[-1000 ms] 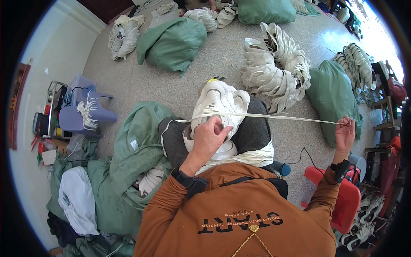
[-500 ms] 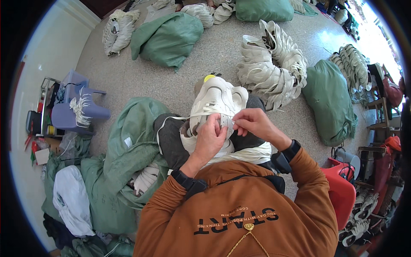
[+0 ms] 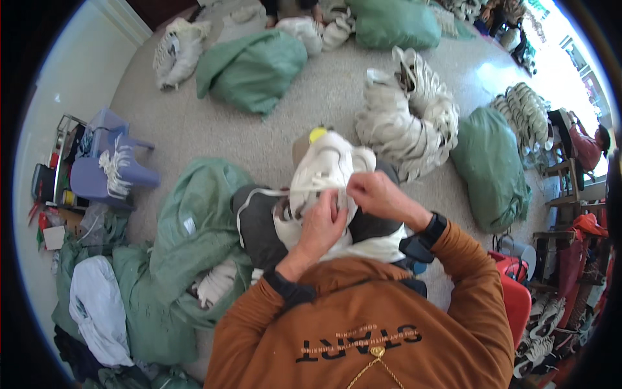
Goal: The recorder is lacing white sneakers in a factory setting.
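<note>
Right hand seemingly pinches flat lace across rounded shoe.

Shoe upper on the lap, between the knees — lace across it, left hand on its near side, right hand just right of that. Ahead-right on the floor: ring of uppers; right sack beyond it, strung uppers behind that. Ahead-left: front sack, upper heap to its left. Far left: stool, lace bundle on its seat. Left of the lap: open sack — uppers inside. Chair just right of the right arm.
</note>
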`<state>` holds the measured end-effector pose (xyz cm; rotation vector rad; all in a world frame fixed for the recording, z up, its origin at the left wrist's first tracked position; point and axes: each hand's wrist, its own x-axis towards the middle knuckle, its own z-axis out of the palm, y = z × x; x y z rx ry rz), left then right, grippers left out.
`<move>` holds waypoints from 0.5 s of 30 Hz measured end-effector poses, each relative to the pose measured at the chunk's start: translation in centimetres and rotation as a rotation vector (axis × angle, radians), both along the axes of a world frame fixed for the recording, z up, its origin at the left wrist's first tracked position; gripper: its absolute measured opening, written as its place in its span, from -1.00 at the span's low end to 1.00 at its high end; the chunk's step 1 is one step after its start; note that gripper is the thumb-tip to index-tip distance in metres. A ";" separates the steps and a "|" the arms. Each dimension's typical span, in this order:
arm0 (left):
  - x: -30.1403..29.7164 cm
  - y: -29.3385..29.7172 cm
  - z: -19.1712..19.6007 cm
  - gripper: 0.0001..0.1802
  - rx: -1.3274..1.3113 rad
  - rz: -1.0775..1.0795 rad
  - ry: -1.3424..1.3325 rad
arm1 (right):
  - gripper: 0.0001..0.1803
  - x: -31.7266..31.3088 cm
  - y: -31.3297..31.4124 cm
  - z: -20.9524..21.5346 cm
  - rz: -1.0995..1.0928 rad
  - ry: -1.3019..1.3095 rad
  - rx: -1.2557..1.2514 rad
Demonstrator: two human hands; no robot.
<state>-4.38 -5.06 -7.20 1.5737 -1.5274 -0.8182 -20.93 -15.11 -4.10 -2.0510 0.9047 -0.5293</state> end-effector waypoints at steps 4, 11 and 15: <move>-0.3 0.4 -0.5 -0.61 -0.027 0.014 -0.029 | -0.82 0.1 -0.4 0.6 0.055 0.080 -0.022; -0.3 0.4 -0.1 -0.58 -0.056 -0.040 -0.068 | -0.92 0.8 1.3 0.1 0.133 0.327 -0.491; -0.4 0.6 -0.5 -0.61 -0.158 -0.042 -0.046 | -0.90 0.8 1.5 -0.2 0.157 0.255 -0.426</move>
